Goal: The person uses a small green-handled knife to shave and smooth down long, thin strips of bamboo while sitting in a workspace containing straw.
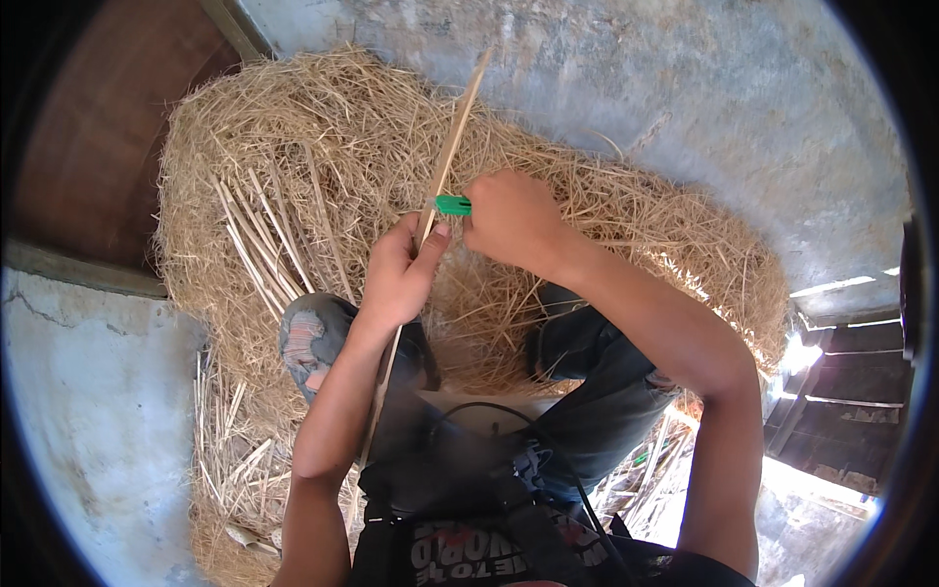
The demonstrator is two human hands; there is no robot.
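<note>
Fingers of the left hand [399,274] are curled around a long, thin, pale bamboo strip [452,137], thumb pressed to its face; the strip runs from the lap, past this hand, up over the straw. Left of it, a loose bundle of similar pale split slivers [259,240] lies on the heap of dry yellow straw [293,117]. Just right of the strip, the right hand [514,220] is closed in a fist on a small green-handled tool [452,204], whose tip meets the strip beside the left thumb. Step in hand, as judged: paring or splitting the strip. The next stroke calls for a firm left grip, and a blade path clear of the left thumb.
</note>
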